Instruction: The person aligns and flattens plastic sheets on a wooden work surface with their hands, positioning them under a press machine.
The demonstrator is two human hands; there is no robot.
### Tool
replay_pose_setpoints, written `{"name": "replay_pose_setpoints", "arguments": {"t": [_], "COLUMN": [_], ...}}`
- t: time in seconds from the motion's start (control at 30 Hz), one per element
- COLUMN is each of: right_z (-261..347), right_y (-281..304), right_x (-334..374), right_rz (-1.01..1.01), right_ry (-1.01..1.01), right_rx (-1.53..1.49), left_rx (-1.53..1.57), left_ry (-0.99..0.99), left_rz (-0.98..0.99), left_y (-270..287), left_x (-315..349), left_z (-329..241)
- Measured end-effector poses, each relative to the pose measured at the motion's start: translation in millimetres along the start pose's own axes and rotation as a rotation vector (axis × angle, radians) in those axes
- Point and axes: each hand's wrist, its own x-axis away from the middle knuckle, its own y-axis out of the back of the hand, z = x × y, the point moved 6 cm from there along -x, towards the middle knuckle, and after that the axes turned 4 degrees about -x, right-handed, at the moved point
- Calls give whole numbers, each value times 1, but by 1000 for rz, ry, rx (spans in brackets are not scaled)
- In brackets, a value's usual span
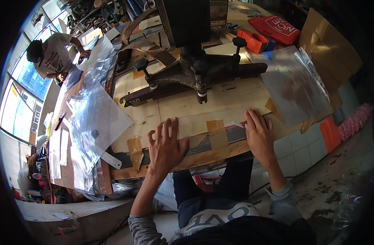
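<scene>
My left hand (pixel 166 143) rests on the near part of the pale work board (pixel 170 110), fingers spread and thumb out to the side. To the right, my right hand (pixel 259 136) lies on the same board, its fingers stretched forward. Between them runs what looks like a clear plastic film (pixel 195 126), hard to make out against the board. Brown tape (pixel 217 139) crosses the board's front edge there. Beyond both hands, a black machine head (pixel 191 69) carries a long dark bar (pixel 154 93) above the board, touched by neither hand.
Clear plastic sheets lie in a pile (pixel 99 122) on the left and a stack (pixel 295 87) on the right. A steel ruler (pixel 111 160) juts out near the left edge. Behind are a red tape dispenser (pixel 252 40), a red bag (pixel 274 29) and cardboard (pixel 330 47). Another person (pixel 56 55) works far left.
</scene>
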Motion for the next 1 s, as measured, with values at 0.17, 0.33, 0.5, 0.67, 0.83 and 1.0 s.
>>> {"name": "replay_pose_setpoints", "arguments": {"t": [0.17, 0.33, 0.5, 0.67, 0.83, 1.0], "right_z": [-8, -17, -24, -26, -22, -24], "right_y": [-9, -28, -40, -49, -48, -50], "right_x": [-13, -52, -71, -75, -75, -75], "right_rz": [-15, -50, -139, -153, -127, -158], "right_ry": [-28, 68, 111, 132, 92, 79], "right_rx": [7, -24, -111, -182, -187, -190], "left_rx": [-24, -44, 43, 26, 7, 51], "left_ry": [49, 78, 61, 122, 116, 107], "left_rz": [4, -35, -102, -41, -109, -111], "left_y": [-7, -19, -28, -18, -23, -24], "left_x": [-6, -27, -34, -39, -34, -31], "left_z": [6, 18, 32, 31, 42, 40]}}
